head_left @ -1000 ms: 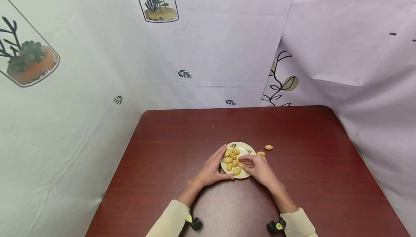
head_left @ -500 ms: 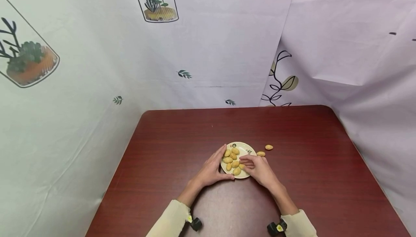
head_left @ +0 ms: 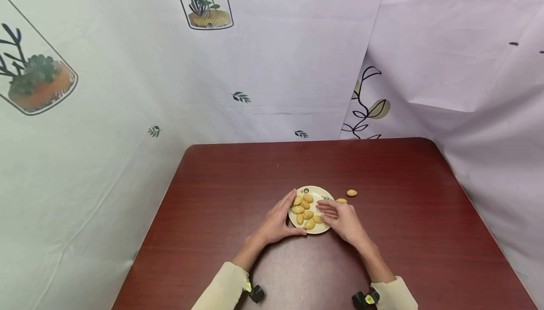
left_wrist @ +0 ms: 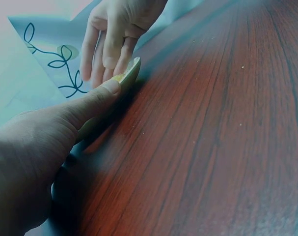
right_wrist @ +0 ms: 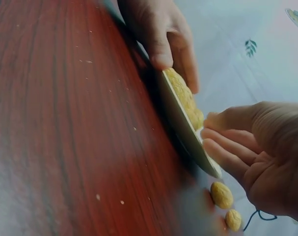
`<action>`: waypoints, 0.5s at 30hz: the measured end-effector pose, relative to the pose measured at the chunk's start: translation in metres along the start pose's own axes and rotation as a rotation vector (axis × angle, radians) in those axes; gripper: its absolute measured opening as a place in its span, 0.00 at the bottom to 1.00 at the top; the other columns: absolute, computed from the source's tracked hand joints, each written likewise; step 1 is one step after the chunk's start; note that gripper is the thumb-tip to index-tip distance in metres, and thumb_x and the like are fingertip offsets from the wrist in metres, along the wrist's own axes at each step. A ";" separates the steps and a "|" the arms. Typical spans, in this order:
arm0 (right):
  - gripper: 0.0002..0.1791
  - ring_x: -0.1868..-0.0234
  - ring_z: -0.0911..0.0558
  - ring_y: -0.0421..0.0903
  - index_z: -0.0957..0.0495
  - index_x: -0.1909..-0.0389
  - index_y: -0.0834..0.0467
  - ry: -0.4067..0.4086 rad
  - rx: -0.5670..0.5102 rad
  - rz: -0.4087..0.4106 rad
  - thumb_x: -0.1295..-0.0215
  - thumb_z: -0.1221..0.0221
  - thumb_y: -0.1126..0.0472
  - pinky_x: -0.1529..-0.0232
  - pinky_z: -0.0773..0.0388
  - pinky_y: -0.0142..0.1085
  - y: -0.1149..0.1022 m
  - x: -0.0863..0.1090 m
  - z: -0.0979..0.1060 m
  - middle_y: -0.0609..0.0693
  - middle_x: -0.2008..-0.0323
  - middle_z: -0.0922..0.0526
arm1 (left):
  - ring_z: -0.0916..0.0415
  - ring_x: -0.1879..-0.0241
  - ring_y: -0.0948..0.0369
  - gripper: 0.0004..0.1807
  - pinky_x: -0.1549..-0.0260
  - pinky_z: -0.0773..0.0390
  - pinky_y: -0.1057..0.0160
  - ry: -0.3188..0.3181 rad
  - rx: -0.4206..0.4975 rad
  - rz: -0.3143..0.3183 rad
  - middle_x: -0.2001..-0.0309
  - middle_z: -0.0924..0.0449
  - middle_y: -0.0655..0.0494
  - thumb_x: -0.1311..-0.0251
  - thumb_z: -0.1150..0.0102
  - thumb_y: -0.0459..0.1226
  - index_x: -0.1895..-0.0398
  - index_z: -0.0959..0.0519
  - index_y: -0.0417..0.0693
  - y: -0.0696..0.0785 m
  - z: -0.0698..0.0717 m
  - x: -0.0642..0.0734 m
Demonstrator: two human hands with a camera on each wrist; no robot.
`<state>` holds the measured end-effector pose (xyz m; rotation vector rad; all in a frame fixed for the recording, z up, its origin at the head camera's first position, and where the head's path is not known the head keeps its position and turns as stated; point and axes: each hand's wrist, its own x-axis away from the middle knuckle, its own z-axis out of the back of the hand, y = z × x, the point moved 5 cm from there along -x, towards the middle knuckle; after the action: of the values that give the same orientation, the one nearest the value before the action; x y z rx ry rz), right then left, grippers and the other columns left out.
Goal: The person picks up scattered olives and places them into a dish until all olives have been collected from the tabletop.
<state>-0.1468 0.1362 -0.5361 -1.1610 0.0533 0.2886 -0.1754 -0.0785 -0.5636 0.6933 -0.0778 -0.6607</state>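
Note:
A small cream plate (head_left: 317, 194) with printed motifs holds several yellow, wrinkled, oval nut-like pieces (head_left: 308, 215), mostly on its left half. My left hand (head_left: 276, 222) holds the plate's left side, its fingers along the far-left rim and its thumb at the near rim. In the left wrist view that thumb (left_wrist: 97, 101) presses on the plate's edge. Over the right side of the plate is my right hand (head_left: 346, 222), fingers slightly bent with nothing between them. Its fingertips hover close to one piece (head_left: 318, 219) near the right rim.
Two more yellow pieces lie on the dark red wooden table (head_left: 238, 173) right of the plate, one farther out (head_left: 351, 193) and one partly behind the right hand (head_left: 342, 200). Printed white cloth (head_left: 276, 64) hangs behind the table and at both sides.
My right hand has shifted a little to the right, its fingertips drawing back from the pieces. More of the piece beneath them shows. The left hand and plate stay put.

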 end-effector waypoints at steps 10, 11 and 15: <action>0.22 0.43 0.14 0.61 0.19 0.41 0.74 0.196 -0.178 0.031 0.36 0.32 0.80 0.44 0.17 0.37 0.004 0.003 0.035 0.70 0.45 0.14 | 0.50 0.17 0.52 0.70 0.25 0.39 0.42 -0.007 0.008 0.010 0.14 0.51 0.47 0.47 0.19 0.58 0.13 0.54 0.42 0.000 0.000 0.001; 0.22 0.42 0.14 0.58 0.19 0.41 0.74 0.214 -0.191 0.028 0.36 0.32 0.80 0.44 0.18 0.36 0.006 0.003 0.039 0.70 0.45 0.15 | 0.50 0.17 0.52 0.70 0.25 0.39 0.42 -0.005 0.008 0.009 0.14 0.51 0.47 0.48 0.18 0.58 0.13 0.54 0.42 -0.001 0.000 0.001; 0.23 0.41 0.14 0.46 0.20 0.39 0.74 0.262 -0.212 0.021 0.36 0.33 0.79 0.42 0.20 0.32 0.015 0.004 0.055 0.71 0.43 0.16 | 0.50 0.17 0.52 0.70 0.25 0.38 0.42 0.003 -0.002 0.008 0.14 0.51 0.47 0.48 0.18 0.58 0.13 0.54 0.42 -0.001 -0.001 0.001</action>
<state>-0.1525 0.1923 -0.5286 -1.4047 0.2703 0.1613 -0.1748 -0.0791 -0.5648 0.6913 -0.0769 -0.6516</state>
